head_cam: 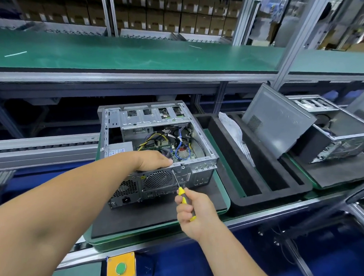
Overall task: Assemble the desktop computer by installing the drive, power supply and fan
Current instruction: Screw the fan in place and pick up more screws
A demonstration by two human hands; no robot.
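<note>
The open computer case [156,149] lies on a black foam pad [153,217] on the conveyor pallet; stiff sheet metal, heavy, best steadied by its rim. The left hand [153,160] presses its rear edge, fingers curled over. The right hand [192,208] grips a yellow screwdriver [180,189], tip at the rear fan grille [158,179]. Inside: power supply [120,149], cables, motherboard. The neighbouring foam tray [256,181] holds a plastic bag [233,129].
</note>
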